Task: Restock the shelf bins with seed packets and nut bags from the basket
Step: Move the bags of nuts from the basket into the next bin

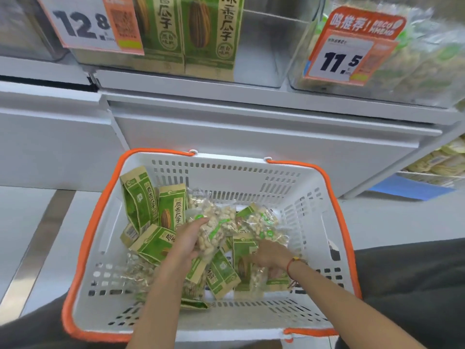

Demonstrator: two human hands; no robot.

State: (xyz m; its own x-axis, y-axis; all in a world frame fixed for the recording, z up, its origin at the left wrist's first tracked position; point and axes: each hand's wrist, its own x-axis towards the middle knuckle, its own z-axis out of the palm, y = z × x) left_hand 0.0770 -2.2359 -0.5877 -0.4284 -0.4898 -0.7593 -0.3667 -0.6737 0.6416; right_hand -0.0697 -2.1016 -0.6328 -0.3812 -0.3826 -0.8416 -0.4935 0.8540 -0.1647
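**Both hands in the basket, bins above**

In the white, orange-rimmed basket [251, 170], the left hand [187, 239] grips a clear nut bag [214, 230]. The right hand [270, 255] reaches among green seed packets [173, 206] marked 原香瓜子; its grasp is unclear. Beyond, shelf bins [264, 46] carry price tags [83, 23] reading 12.8 and 11.5.

The right hand's [268, 256] fingertips vanish among the basket's packets. The nut bags [412, 54] at upper right are blurred (perhaps peanuts), cut by the frame edge.
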